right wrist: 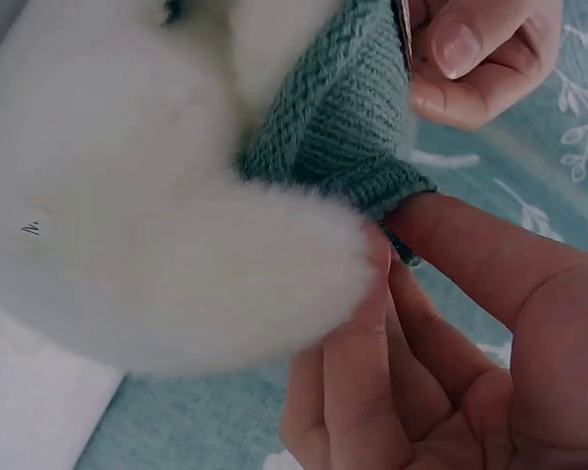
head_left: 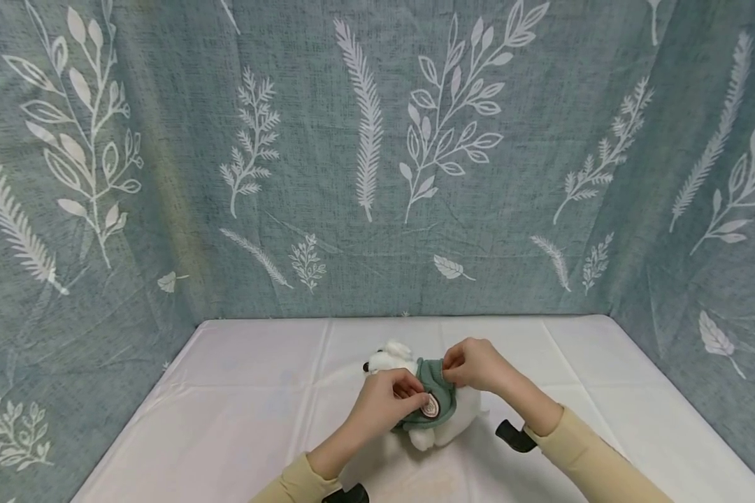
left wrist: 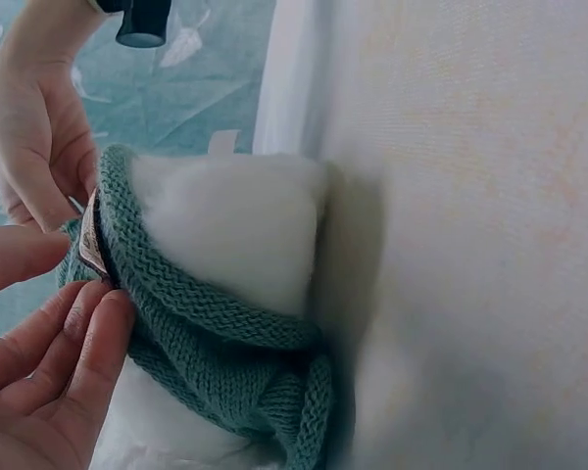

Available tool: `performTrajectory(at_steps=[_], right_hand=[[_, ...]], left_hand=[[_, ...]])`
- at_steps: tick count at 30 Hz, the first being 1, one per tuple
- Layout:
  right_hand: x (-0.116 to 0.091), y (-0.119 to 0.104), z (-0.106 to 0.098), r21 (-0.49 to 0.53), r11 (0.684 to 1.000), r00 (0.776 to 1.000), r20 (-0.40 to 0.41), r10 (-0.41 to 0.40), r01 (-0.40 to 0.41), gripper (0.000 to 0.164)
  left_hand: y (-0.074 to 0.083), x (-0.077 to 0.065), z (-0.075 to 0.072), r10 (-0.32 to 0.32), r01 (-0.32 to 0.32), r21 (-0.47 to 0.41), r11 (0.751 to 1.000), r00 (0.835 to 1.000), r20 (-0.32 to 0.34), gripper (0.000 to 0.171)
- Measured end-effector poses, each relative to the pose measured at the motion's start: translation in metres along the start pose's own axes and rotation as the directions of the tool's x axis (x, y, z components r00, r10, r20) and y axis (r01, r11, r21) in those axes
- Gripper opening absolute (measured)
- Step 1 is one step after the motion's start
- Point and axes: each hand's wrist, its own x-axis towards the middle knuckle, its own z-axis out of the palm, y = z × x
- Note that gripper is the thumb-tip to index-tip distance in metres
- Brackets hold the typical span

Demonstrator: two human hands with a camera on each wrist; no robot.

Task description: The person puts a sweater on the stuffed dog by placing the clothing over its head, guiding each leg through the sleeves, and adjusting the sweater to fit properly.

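Observation:
A white plush animal [head_left: 468,417] lies on the table, its head [head_left: 390,360] with dark nose toward the left. Around its body is a green knitted sweater [head_left: 435,372] with a round patch [head_left: 430,406]. My left hand [head_left: 382,399] pinches the knit beside the patch; in the left wrist view, thumb and fingers close on the ribbed edge [left wrist: 137,235]. Over the plush's rear part, my right hand [head_left: 478,367] pinches another edge of the sweater. The right wrist view shows that thumb [right wrist: 470,240] on the knit, with a fuzzy white limb [right wrist: 274,274] close to the fingers.
The plush rests on a white-covered table [head_left: 245,391] with fold creases. Blue-green curtains [head_left: 327,175] with white leaf prints stand behind and at both sides. Black wrist devices [head_left: 516,436] sit by the cream sleeves [head_left: 594,454]. A small white tag [left wrist: 223,143] sticks out from the plush.

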Motion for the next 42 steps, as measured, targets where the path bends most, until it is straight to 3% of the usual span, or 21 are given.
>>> performTrajectory(at_steps=[7, 15, 26, 37, 42], right_hand=[[-0.001, 0.003, 0.001, 0.011, 0.999, 0.998, 0.034, 0.05, -0.05, 0.006], [0.002, 0.008, 0.008, 0.01, 0.999, 0.998, 0.055, -0.034, 0.034, 0.008], [0.006, 0.01, 0.015, 0.028, 0.999, 0.994, 0.109, 0.026, -0.029, 0.008], [0.006, 0.01, 0.015, 0.039, 0.997, 0.98, 0.185, -0.074, 0.068, 0.009], [0.008, 0.01, 0.019, 0.08, 0.997, 0.985, 0.173, -0.024, 0.011, 0.013]], left_hand=[[-0.001, -0.001, 0.002, -0.016, 0.016, 0.002, 1.0, 1.0, 0.011, 0.01], [-0.001, 0.0, 0.002, -0.05, 0.05, -0.012, 0.999, 0.999, 0.015, 0.01], [-0.002, -0.001, 0.003, -0.084, 0.084, -0.018, 0.996, 0.996, 0.01, 0.009], [0.0, 0.0, 0.004, -0.11, 0.11, -0.016, 0.994, 0.994, 0.004, 0.015], [0.0, 0.001, 0.007, -0.109, 0.108, -0.031, 0.994, 0.994, -0.007, 0.019]])
